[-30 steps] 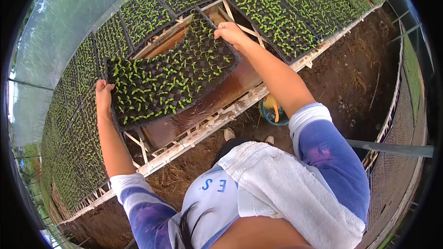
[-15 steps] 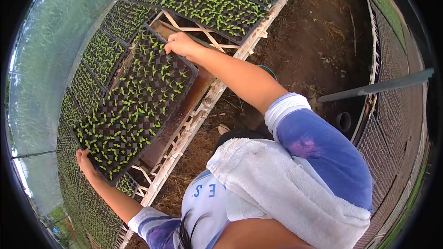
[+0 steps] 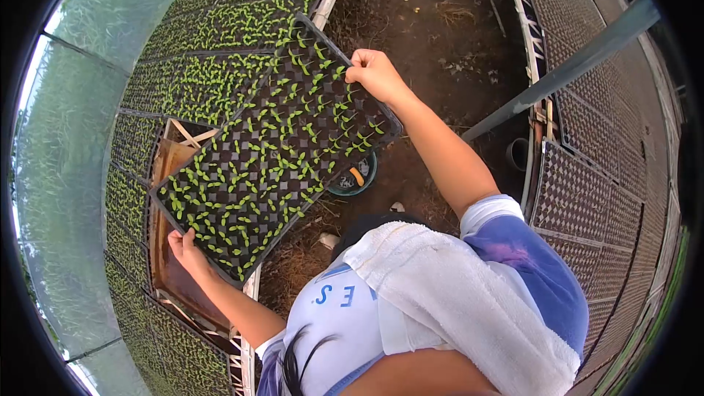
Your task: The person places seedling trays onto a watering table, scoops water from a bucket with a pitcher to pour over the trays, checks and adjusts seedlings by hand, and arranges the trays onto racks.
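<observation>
A black seedling tray (image 3: 253, 148) full of small green sprouts in dark soil cells is held up in front of me, tilted across the view. At its near left corner my left hand (image 3: 189, 251) grips the rim, thumb on top. My right hand (image 3: 375, 75) is closed on the long edge at the far right. Some cells show no sprout. Beneath the tray lies the bench, with a brown board (image 3: 170, 164) showing in a gap among other trays. The fingers under the rim are hidden.
More seedling trays (image 3: 220, 77) cover the bench on the left, beside a translucent sheet wall (image 3: 66, 147). A teal basin (image 3: 355, 176) stands on the soil path. Rightward are a slanting grey pole (image 3: 565, 66), a black pot (image 3: 518, 152) and another bench of trays (image 3: 583, 198).
Both hands have carried the seedling tray to the right, off its place on the bench and partly over the path. My view has turned, and the teal basin shows more fully.
</observation>
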Available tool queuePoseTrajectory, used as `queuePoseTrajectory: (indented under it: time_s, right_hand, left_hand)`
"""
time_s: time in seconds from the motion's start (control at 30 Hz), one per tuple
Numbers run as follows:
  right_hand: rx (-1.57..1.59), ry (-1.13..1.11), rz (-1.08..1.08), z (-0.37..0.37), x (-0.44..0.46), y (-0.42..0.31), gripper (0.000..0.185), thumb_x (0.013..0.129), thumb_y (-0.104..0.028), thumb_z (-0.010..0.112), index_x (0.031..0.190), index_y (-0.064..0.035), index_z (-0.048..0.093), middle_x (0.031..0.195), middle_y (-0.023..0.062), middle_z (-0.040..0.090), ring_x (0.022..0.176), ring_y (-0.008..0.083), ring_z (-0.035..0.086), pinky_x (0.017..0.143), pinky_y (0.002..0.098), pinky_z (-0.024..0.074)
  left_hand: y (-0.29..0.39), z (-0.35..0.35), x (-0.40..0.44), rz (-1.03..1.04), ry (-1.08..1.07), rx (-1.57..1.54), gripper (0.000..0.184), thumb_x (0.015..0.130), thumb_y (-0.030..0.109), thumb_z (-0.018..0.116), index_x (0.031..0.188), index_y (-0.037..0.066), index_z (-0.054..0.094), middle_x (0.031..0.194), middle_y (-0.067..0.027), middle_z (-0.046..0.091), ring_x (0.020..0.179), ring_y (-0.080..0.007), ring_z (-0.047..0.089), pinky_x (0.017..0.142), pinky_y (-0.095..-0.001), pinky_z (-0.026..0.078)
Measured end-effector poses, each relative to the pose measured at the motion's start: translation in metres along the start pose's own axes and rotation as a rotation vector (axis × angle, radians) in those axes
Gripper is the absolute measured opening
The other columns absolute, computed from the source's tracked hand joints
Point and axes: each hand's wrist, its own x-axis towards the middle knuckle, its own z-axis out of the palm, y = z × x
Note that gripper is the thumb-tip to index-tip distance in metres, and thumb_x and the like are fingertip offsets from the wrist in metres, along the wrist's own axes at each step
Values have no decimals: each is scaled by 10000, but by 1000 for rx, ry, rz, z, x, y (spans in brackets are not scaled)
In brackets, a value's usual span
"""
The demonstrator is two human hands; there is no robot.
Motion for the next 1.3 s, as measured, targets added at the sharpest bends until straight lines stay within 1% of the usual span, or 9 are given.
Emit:
queuePoseTrajectory:
  time_s: [0.2,0.37,0.67,0.73,0.87,0.93,1.0,1.13,1.3]
  right_hand:
    - [-114,257,18,-180,23,-3,275,729,-27,683,657,-111,431,633,-67,448,599,50,387,557,257,331]
    - [-128,470,-6,-332,214,-15,224,707,-38,672,654,-95,462,621,-59,465,567,51,390,523,252,310]
    - [-161,619,18,-650,838,22,243,742,-26,656,672,-110,440,660,-74,433,621,37,352,576,236,289]
    - [-76,641,34,-712,1002,20,228,747,-15,648,678,-105,451,677,-68,452,642,40,373,597,229,307]
    - [-43,700,3,-839,1326,10,217,795,-17,654,712,-109,475,710,-77,485,651,25,396,606,212,310]
    - [-8,722,-66,-894,1480,11,232,805,-18,658,709,-119,473,715,-81,481,647,23,388,603,212,309]
    - [-33,727,-58,-937,1616,3,253,808,-2,652,707,-124,455,712,-81,455,657,22,380,613,205,305]
    - [34,709,-58,-983,1847,-16,249,804,14,649,711,-116,458,714,-76,462,655,26,383,616,207,320]
    - [116,587,-38,-978,1976,-7,225,795,24,632,723,-107,464,728,-63,490,665,29,423,643,201,369]
  left_hand:
    - [24,243,14,8,-342,-72,253,825,-43,623,870,121,435,839,43,478,776,-67,421,740,-230,349]
    - [77,551,141,122,-517,-37,236,813,-12,646,858,110,450,768,65,425,685,-49,369,625,-227,313]
    - [177,1240,495,298,-704,74,268,796,27,676,866,99,427,743,37,418,645,-74,385,575,-273,321]
    - [212,1403,590,153,-723,137,243,781,8,682,849,93,465,800,42,467,738,-81,442,673,-245,376]
    - [273,1727,775,211,-736,124,240,803,25,679,865,92,456,794,38,455,725,-85,434,658,-260,371]
    - [298,1872,863,238,-750,77,277,814,60,677,894,101,415,690,28,386,590,-79,351,530,-296,297]
    - [322,1998,942,216,-777,42,276,817,44,677,899,97,418,715,31,405,603,-74,370,543,-287,322]
    - [371,2174,1072,260,-759,36,278,805,29,684,905,90,431,765,26,425,636,-66,397,577,-267,354]
    - [365,2224,1149,305,-677,129,252,803,27,672,879,86,439,723,34,422,627,-70,391,570,-280,339]
